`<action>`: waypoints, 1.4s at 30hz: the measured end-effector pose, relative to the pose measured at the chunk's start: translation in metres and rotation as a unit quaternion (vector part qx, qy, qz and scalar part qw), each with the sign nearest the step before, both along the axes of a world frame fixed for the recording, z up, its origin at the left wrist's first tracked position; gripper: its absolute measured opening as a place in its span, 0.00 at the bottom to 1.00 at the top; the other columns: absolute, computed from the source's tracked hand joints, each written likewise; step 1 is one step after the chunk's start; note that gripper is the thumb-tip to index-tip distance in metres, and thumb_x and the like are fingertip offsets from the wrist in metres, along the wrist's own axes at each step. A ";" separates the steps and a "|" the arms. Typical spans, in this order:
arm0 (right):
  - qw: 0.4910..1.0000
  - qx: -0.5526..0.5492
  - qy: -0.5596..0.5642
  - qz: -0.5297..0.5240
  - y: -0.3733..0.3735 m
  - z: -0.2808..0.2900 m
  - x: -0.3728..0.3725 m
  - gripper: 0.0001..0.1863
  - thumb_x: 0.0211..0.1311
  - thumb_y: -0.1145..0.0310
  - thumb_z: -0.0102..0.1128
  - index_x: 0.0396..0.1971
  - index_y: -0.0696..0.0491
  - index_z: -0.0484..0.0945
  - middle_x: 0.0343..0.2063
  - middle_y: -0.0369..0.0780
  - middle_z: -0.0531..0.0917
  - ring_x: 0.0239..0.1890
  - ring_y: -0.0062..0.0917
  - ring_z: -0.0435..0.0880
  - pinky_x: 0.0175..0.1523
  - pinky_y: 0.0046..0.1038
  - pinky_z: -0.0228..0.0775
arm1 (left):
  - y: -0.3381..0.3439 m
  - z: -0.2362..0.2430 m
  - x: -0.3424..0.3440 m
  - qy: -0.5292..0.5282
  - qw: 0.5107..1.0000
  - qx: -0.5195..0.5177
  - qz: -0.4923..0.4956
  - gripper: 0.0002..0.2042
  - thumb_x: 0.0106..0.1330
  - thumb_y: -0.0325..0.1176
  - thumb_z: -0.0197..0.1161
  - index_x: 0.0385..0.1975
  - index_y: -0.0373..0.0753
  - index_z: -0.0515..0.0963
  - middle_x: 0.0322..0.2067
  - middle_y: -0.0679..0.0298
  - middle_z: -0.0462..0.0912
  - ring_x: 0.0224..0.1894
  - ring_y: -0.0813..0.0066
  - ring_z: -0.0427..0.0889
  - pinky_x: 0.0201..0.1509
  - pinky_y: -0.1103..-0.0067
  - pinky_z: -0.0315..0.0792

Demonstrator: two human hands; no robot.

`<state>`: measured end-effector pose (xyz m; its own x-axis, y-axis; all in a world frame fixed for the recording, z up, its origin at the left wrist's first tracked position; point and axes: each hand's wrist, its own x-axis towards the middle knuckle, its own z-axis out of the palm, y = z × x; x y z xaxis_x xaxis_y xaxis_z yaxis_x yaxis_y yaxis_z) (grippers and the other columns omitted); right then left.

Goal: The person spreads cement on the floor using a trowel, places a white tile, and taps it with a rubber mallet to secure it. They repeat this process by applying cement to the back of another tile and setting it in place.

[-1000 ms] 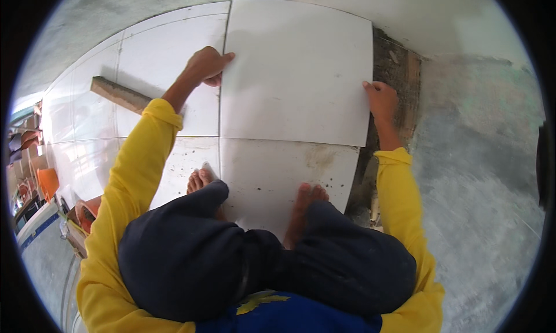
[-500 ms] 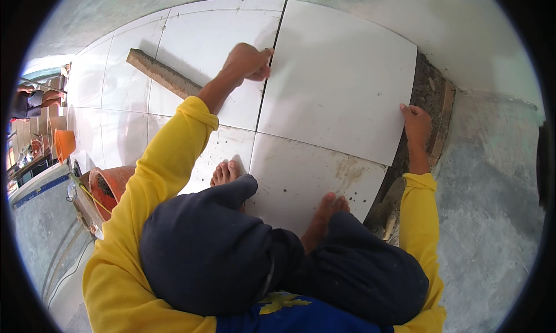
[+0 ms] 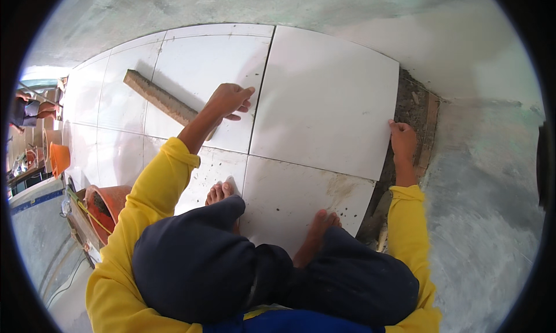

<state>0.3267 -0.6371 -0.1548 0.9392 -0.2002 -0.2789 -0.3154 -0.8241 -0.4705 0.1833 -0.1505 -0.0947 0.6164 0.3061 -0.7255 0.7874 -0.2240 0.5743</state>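
on the left, a wooden bar (image 3: 161, 98) lay across white tiles (image 3: 200, 61). just left of a dark joint (image 3: 267, 61), my left hand (image 3: 227, 100) was half-open and seemingly empty. right of that, on the far side, sat the big tile (image 3: 327, 101); aligning it seemed the step, the next move calling for a small nudge. it looked white, flat and faintly smudged. my right hand (image 3: 403, 141) had bent fingertips at its right edge, beside rough dirt (image 3: 410, 104); i couldn't tell if they gripped.
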 end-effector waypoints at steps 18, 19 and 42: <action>0.964 0.221 0.066 -0.131 0.013 0.008 -0.011 0.37 0.81 0.41 0.50 0.59 0.66 0.78 0.51 0.47 0.86 0.49 0.34 0.83 0.59 0.36 0.73 | -0.017 -0.008 -0.006 0.003 1.000 -0.008 0.015 0.25 0.74 0.52 0.64 0.46 0.30 0.86 0.36 0.59 0.88 0.38 0.71 0.88 0.41 0.72 0.83; 0.965 0.225 0.045 -0.126 0.008 0.010 -0.009 0.37 0.82 0.42 0.49 0.60 0.66 0.78 0.52 0.47 0.85 0.50 0.34 0.83 0.59 0.37 0.73 | -0.022 -0.008 -0.003 0.000 1.000 0.002 0.005 0.26 0.74 0.52 0.64 0.47 0.29 0.85 0.36 0.58 0.88 0.38 0.70 0.87 0.43 0.72 0.82; 0.910 0.263 0.320 0.006 0.089 0.487 -0.160 0.28 0.71 0.61 0.64 0.63 0.64 0.77 0.54 0.54 0.84 0.54 0.42 0.87 0.57 0.42 0.81 | -0.085 0.279 -0.247 0.036 0.907 -0.093 0.408 0.35 0.76 0.61 0.56 0.62 0.30 0.79 0.59 0.44 0.82 0.62 0.49 0.80 0.68 0.64 0.70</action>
<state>0.1664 -0.5481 0.3327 0.5524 0.1277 -0.8237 -0.6564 -0.5425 -0.5243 -0.0635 -0.2358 0.1841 0.1886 0.5074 -0.8408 0.6841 0.5463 0.4832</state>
